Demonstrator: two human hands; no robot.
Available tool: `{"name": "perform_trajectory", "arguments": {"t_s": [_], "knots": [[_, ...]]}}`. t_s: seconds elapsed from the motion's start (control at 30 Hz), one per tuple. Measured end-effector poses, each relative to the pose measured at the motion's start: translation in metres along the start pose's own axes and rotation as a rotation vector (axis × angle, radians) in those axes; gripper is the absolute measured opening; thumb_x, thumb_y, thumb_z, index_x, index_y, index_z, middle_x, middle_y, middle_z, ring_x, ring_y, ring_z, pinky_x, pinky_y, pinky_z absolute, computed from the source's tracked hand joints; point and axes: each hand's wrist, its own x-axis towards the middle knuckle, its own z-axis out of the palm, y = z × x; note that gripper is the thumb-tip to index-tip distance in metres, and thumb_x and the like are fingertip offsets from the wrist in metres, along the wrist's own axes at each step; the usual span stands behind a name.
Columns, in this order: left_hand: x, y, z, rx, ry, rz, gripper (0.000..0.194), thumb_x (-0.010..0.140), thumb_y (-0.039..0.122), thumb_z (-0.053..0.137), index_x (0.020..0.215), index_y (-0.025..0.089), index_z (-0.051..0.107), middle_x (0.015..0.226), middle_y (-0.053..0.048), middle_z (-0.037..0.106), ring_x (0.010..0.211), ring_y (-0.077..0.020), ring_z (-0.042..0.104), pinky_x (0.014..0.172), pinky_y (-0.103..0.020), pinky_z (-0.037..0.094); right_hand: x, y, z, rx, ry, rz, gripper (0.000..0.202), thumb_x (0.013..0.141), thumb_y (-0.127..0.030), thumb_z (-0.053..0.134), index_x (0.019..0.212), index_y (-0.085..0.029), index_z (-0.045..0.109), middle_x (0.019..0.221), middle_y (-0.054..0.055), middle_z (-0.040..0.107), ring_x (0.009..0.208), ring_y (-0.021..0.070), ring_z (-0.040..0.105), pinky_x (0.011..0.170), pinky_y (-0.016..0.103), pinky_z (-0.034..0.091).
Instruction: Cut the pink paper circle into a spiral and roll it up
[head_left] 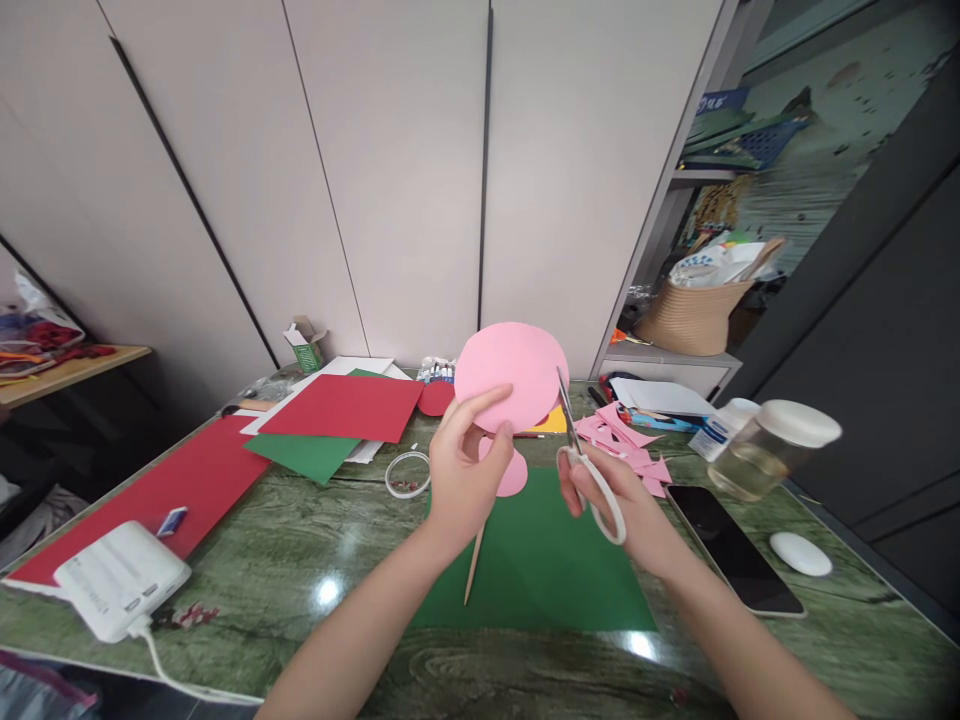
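My left hand (471,460) pinches a roundish piece of pink paper (510,365) by its lower edge and holds it up above the table. In my right hand (611,490) is a pair of scissors (574,430) with white handles, its blades pointing up at the right edge of the pink paper. Below, a smaller pink paper circle (512,472) lies on a green sheet (555,560), partly hidden by my left hand. A thin wooden stick (474,565) also lies on the green sheet, its upper end behind my left hand.
Pink paper scraps (622,440) lie right of the scissors, near a phone (731,545), a white oval object (801,553) and a lidded jar of liquid (765,455). Leftward are a tape roll (407,475), red sheets (337,405) and a white charger (120,580) with a cable.
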Motion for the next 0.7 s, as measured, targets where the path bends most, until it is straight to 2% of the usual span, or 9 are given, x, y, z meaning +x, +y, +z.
{"name": "perform_trajectory", "arguments": {"t_s": [0.13, 0.37, 0.7], "knots": [[0.0003, 0.0011, 0.0003, -0.022, 0.006, -0.005, 0.028, 0.079, 0.016, 0.057, 0.106, 0.023, 0.063, 0.110, -0.006, 0.061, 0.105, -0.0174, 0.057, 0.084, -0.029, 0.051, -0.0004, 0.0001, 0.0006, -0.002, 0.002, -0.001, 0.040, 0.090, -0.052, 0.038, 0.068, -0.019, 0.041, 0.060, -0.003, 0.045, 0.055, 0.0117, 0.038, 0.053, 0.025, 0.029], [0.0007, -0.0008, 0.0010, -0.013, 0.020, 0.001, 0.031, 0.078, 0.019, 0.059, 0.109, 0.023, 0.060, 0.114, -0.007, 0.059, 0.110, -0.0186, 0.055, 0.089, -0.032, 0.050, -0.0012, 0.0005, 0.0022, -0.021, -0.005, 0.012, 0.040, 0.090, -0.054, 0.037, 0.069, -0.020, 0.042, 0.059, -0.003, 0.046, 0.053, 0.0119, 0.039, 0.051, 0.024, 0.029], [-0.0013, 0.0003, 0.0004, 0.013, -0.019, -0.003, 0.033, 0.077, 0.014, 0.058, 0.109, 0.023, 0.061, 0.112, -0.006, 0.059, 0.108, -0.0184, 0.056, 0.090, -0.033, 0.049, -0.0017, -0.0045, 0.0032, -0.014, 0.018, -0.026, 0.036, 0.091, -0.051, 0.036, 0.074, -0.020, 0.044, 0.062, -0.001, 0.047, 0.061, 0.0143, 0.042, 0.059, 0.027, 0.033]]}}
